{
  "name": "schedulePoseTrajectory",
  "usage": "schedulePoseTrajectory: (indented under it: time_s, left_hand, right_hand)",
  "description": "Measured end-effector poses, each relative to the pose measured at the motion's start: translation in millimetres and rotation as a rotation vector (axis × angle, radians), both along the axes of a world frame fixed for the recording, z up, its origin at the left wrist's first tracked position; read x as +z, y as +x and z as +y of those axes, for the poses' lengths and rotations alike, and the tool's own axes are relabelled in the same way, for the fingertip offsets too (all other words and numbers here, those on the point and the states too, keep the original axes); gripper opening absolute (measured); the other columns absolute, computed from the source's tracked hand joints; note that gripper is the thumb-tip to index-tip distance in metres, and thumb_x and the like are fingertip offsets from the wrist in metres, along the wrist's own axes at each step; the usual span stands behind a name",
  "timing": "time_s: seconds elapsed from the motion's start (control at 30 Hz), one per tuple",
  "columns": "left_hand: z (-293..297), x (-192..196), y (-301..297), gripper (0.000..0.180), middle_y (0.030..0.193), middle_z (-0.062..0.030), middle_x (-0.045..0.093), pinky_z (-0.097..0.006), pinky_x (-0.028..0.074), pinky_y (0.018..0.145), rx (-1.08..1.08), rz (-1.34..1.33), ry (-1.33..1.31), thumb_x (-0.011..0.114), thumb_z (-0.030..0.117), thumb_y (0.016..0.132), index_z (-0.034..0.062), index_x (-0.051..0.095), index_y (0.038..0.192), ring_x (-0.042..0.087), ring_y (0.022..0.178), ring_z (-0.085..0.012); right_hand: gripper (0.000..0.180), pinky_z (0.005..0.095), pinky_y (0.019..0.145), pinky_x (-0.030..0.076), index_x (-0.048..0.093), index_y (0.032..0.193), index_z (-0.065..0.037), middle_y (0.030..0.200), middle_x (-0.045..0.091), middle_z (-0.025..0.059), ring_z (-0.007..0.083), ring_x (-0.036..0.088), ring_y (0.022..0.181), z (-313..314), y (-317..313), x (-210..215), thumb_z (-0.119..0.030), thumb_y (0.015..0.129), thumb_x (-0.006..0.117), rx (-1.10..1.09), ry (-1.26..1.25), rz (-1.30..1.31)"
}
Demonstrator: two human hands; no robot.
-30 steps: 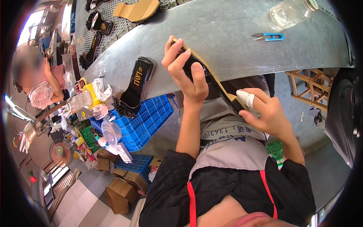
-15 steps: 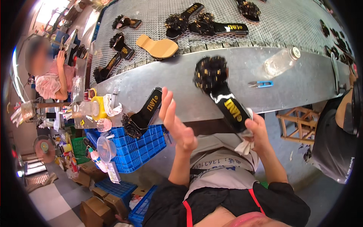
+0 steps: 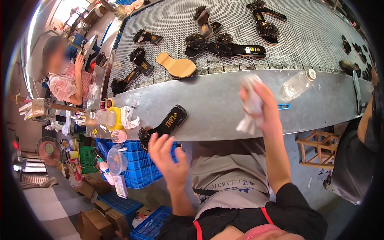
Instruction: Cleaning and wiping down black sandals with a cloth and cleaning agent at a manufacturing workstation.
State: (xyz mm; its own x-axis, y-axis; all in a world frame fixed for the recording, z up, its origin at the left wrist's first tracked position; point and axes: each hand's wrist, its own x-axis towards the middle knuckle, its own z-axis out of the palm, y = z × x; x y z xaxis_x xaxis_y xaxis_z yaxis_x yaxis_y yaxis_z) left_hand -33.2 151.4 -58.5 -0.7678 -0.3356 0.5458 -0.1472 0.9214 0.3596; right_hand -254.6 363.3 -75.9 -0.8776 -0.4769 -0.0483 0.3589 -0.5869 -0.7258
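My left hand (image 3: pixel 165 154) is open with spread fingers, just below a black sandal (image 3: pixel 166 124) with a furry trim that lies at the near edge of the metal table (image 3: pixel 216 108). My right hand (image 3: pixel 264 108) is raised over the table and grips a crumpled white cloth (image 3: pixel 250 108). A clear plastic bottle (image 3: pixel 298 83) lies to the right of that hand, with small blue-handled scissors (image 3: pixel 283 106) beside it. On the perforated conveyor (image 3: pixel 312 32) behind lie several black sandals (image 3: pixel 236 49) and a tan sole (image 3: pixel 176 66).
Blue crates (image 3: pixel 138 160) and cardboard boxes (image 3: pixel 96 222) sit on the floor to my left. A yellow container (image 3: pixel 114 118) and small bottles clutter the table's left end. Another person (image 3: pixel 60 72) works at far left; a wooden stool (image 3: pixel 314 150) and someone's arm (image 3: pixel 366 124) are at right.
The sandal I held a second ago is out of my hands. My right hand has risen over the table with the white cloth. My left hand opened and dropped toward the sandal at the table's edge.
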Motion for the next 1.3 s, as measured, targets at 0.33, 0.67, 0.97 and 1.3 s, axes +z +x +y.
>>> schedulePoseTrajectory:
  time_s: [0.33,0.67,0.97,1.3]
  left_hand:
    - [-61.5,-12.7,24.2,0.047,0.138,-0.0216,0.060,-0.049,0.046,0.106,0.626,-0.290,0.193,0.062,0.030,0.102,-0.0008,0.056,0.137,0.059,0.126,-0.0421]
    - [-68.3,-29.3,18.9,0.059,0.130,-0.0194,0.062,-0.042,0.049,0.103,0.452,-0.049,0.298,0.072,0.010,0.085,-0.0017,0.053,0.140,0.062,0.119,-0.0346]
    - [-25.9,13.9,-50.0,0.076,0.128,-0.0189,0.062,-0.042,0.050,0.104,-0.092,0.116,0.214,0.077,0.003,0.069,0.0004,0.054,0.142,0.061,0.119,-0.0355]
    - [-43.9,-9.1,-84.7,0.056,0.144,-0.0191,0.055,-0.041,0.040,0.115,-0.251,-0.126,0.172,0.070,0.016,0.096,0.0027,0.050,0.147,0.053,0.134,-0.0352]
  right_hand:
    - [0.028,0.0329,0.068,0.044,0.068,0.090,-0.001,0.087,0.069,0.0082,0.0182,0.057,0.075,136.7,32.3,34.2,-0.028,0.091,0.072,-0.212,-0.051,0.494]
    - [0.019,0.0371,0.085,0.051,0.063,0.116,0.003,0.100,0.065,0.0152,0.0257,0.063,0.090,150.9,-22.8,34.9,-0.006,0.099,0.065,-0.911,1.394,0.842]
    - [0.035,0.0360,0.097,0.052,0.066,0.121,0.003,0.122,0.071,0.0141,0.0263,0.069,0.108,154.8,-41.2,27.3,-0.017,0.097,0.078,-0.860,1.488,0.995]
    - [0.036,0.0327,0.087,0.054,0.063,0.123,0.003,0.115,0.072,0.0163,0.0222,0.069,0.097,138.9,-44.2,12.4,-0.023,0.101,0.074,-0.788,1.375,0.883]
